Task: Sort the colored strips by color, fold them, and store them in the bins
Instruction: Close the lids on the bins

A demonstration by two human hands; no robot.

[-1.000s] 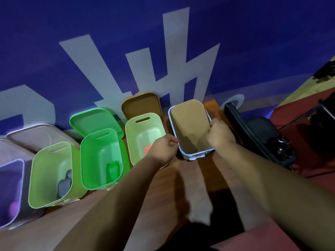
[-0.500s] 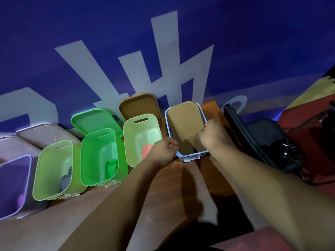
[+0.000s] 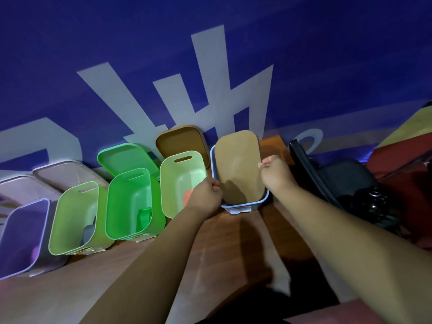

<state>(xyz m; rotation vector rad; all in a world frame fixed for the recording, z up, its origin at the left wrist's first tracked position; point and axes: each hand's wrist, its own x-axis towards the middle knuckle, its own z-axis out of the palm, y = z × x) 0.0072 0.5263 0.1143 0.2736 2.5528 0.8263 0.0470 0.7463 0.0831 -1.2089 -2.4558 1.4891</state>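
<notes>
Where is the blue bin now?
Head view, right of centre: the blue bin ends the row, beside the pale green bin, its tan lid held by left hand and right hand.

Bare forearms (image 3: 149,265), bare left grip (image 3: 207,195), right grip (image 3: 277,174)

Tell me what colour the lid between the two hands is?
A tan brown flat lid; the head view shows it best.
</notes>
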